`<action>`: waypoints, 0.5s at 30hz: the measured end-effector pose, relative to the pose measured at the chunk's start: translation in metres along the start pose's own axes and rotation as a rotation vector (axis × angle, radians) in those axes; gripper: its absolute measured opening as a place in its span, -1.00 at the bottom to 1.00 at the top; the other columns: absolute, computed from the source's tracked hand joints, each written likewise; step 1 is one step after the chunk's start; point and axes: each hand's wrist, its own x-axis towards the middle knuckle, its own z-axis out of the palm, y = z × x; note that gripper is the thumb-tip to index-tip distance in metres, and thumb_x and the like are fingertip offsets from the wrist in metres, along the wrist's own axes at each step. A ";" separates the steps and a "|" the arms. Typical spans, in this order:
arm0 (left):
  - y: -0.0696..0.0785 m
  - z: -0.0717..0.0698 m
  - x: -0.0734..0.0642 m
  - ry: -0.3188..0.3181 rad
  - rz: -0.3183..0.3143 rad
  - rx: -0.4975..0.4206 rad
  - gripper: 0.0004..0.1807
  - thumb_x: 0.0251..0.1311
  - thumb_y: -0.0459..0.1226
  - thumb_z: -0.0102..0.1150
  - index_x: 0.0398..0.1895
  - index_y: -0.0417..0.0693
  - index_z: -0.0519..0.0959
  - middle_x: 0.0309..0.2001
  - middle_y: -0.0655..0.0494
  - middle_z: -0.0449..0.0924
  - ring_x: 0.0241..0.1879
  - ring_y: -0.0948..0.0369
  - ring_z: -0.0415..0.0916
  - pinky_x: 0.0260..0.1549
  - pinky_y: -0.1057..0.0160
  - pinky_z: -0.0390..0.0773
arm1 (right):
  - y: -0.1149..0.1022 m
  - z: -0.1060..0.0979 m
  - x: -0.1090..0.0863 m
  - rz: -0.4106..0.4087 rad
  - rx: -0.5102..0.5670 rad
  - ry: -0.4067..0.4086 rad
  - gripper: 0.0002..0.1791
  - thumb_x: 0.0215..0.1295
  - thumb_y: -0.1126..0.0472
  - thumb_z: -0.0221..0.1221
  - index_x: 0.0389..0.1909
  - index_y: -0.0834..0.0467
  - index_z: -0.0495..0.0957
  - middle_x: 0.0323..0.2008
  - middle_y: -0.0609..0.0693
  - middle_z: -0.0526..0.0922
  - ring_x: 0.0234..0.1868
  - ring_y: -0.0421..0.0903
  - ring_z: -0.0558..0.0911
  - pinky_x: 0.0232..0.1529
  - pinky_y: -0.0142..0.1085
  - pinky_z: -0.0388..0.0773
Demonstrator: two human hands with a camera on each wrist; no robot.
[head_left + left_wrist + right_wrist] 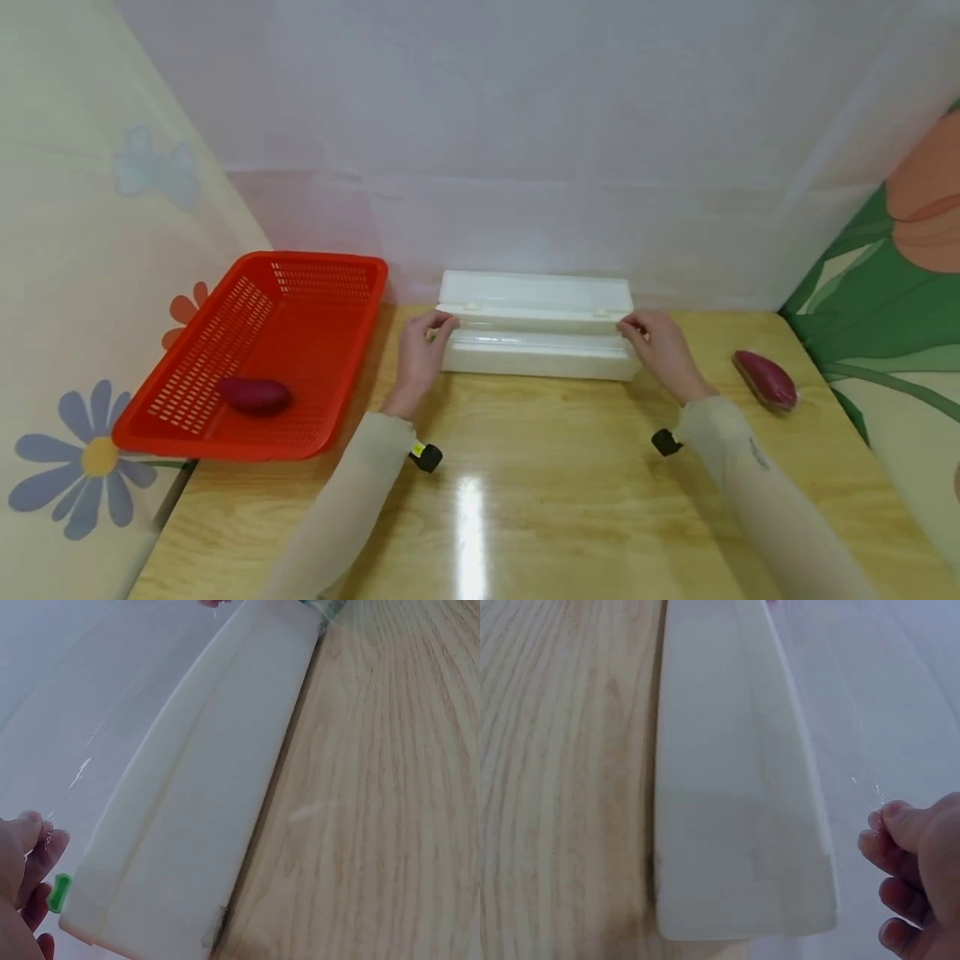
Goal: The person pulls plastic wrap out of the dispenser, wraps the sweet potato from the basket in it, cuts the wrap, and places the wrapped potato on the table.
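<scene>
A long white cling film dispenser point(540, 362) sits near the back of the table, its lid point(536, 290) raised. My left hand point(422, 354) is at the box's left end, pinching the edge of the clear cling film point(82, 769) between thumb and fingertips. At the other end, my right hand point(663, 350) pinches the film's edge the same way. Both wrist views show the sheet stretched between the hands over the box. A small green tab point(58, 892) sticks out at the box's end beside my left fingers.
To the left stands a red plastic basket point(352, 367) with a purple, sweet-potato-shaped vegetable point(255, 395) in it. A similar purple vegetable point(767, 379), shiny as if wrapped in film, lies on the wooden table point(562, 500) at right. A pale cloth wall point(525, 125) rises behind the dispenser.
</scene>
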 end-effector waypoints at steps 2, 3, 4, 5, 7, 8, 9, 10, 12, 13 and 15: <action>0.003 -0.003 0.002 0.008 -0.022 -0.028 -0.82 0.40 -0.29 0.32 -0.24 -0.25 0.77 -0.31 -0.12 0.75 -0.22 0.01 0.60 -0.17 0.23 0.48 | -0.003 -0.003 0.001 -0.021 -0.011 0.011 -0.79 0.54 0.27 0.19 -0.22 0.34 0.68 -0.33 0.18 0.67 -0.22 0.10 0.51 -0.14 -0.04 0.41; 0.005 -0.005 0.002 0.009 -0.029 -0.028 -0.82 0.40 -0.28 0.32 -0.25 -0.24 0.77 -0.33 -0.11 0.74 -0.25 0.03 0.59 -0.21 0.27 0.45 | -0.005 -0.004 0.001 -0.029 -0.015 0.013 -0.80 0.53 0.28 0.20 -0.23 0.34 0.68 -0.35 0.17 0.67 -0.23 0.10 0.50 -0.15 -0.04 0.40; 0.006 -0.006 0.002 0.008 -0.037 -0.028 -0.82 0.40 -0.27 0.33 -0.25 -0.24 0.77 -0.34 -0.11 0.74 -0.27 0.05 0.58 -0.25 0.31 0.43 | -0.006 -0.006 0.001 -0.036 -0.022 0.016 -0.81 0.52 0.29 0.21 -0.24 0.34 0.68 -0.36 0.16 0.67 -0.24 0.10 0.50 -0.16 -0.05 0.39; 0.007 -0.007 0.002 0.005 -0.046 -0.025 -0.82 0.40 -0.27 0.33 -0.26 -0.24 0.77 -0.35 -0.11 0.74 -0.29 0.06 0.58 -0.29 0.33 0.41 | -0.008 -0.007 0.000 -0.043 -0.030 0.018 -0.82 0.51 0.30 0.22 -0.25 0.33 0.69 -0.36 0.15 0.67 -0.25 0.08 0.50 -0.17 -0.06 0.39; 0.009 -0.009 0.001 -0.004 -0.066 -0.020 -0.81 0.41 -0.25 0.32 -0.26 -0.23 0.76 -0.36 -0.10 0.73 -0.32 0.08 0.56 -0.35 0.36 0.38 | -0.011 -0.010 -0.002 -0.057 -0.045 0.019 -0.83 0.50 0.30 0.23 -0.26 0.33 0.69 -0.38 0.13 0.67 -0.27 0.06 0.49 -0.18 -0.08 0.37; 0.010 -0.009 0.001 -0.005 -0.072 -0.014 -0.80 0.41 -0.24 0.32 -0.26 -0.22 0.75 -0.36 -0.09 0.73 -0.33 0.10 0.54 -0.36 0.38 0.37 | -0.012 -0.011 -0.003 -0.062 -0.050 0.021 -0.84 0.50 0.30 0.22 -0.26 0.33 0.68 -0.37 0.13 0.67 -0.27 0.05 0.48 -0.19 -0.08 0.37; 0.012 -0.009 0.001 -0.003 -0.076 -0.010 -0.79 0.42 -0.23 0.31 -0.27 -0.22 0.75 -0.36 -0.08 0.72 -0.33 0.12 0.52 -0.37 0.38 0.36 | -0.014 -0.013 -0.003 -0.070 -0.055 0.026 -0.84 0.50 0.31 0.22 -0.26 0.32 0.68 -0.37 0.13 0.67 -0.28 0.05 0.49 -0.19 -0.08 0.37; 0.014 -0.010 0.001 0.002 -0.079 -0.013 -0.78 0.43 -0.22 0.30 -0.27 -0.22 0.74 -0.36 -0.08 0.71 -0.33 0.14 0.51 -0.38 0.38 0.36 | -0.015 -0.015 -0.004 -0.079 -0.059 0.030 -0.84 0.50 0.31 0.22 -0.26 0.32 0.68 -0.37 0.13 0.67 -0.28 0.05 0.49 -0.19 -0.08 0.36; 0.019 -0.011 0.001 0.021 -0.084 -0.039 -0.78 0.43 -0.22 0.30 -0.26 -0.23 0.74 -0.35 -0.09 0.70 -0.34 0.18 0.48 -0.40 0.39 0.36 | -0.019 -0.019 -0.005 -0.098 -0.063 0.044 -0.86 0.50 0.32 0.22 -0.25 0.31 0.68 -0.36 0.14 0.68 -0.28 0.06 0.49 -0.20 -0.08 0.37; 0.022 -0.011 0.001 0.036 -0.081 -0.050 -0.78 0.43 -0.22 0.30 -0.25 -0.23 0.73 -0.35 -0.09 0.70 -0.34 0.20 0.48 -0.41 0.40 0.36 | -0.020 -0.021 -0.005 -0.107 -0.062 0.055 -0.87 0.49 0.33 0.23 -0.25 0.32 0.68 -0.36 0.16 0.68 -0.28 0.07 0.49 -0.21 -0.07 0.37; 0.030 -0.013 0.001 0.063 -0.058 -0.077 -0.78 0.43 -0.22 0.31 -0.23 -0.25 0.73 -0.34 -0.11 0.71 -0.36 0.25 0.47 -0.45 0.42 0.36 | -0.024 -0.026 -0.006 -0.128 -0.064 0.084 -0.89 0.47 0.36 0.24 -0.25 0.33 0.68 -0.35 0.17 0.68 -0.27 0.09 0.51 -0.21 -0.07 0.39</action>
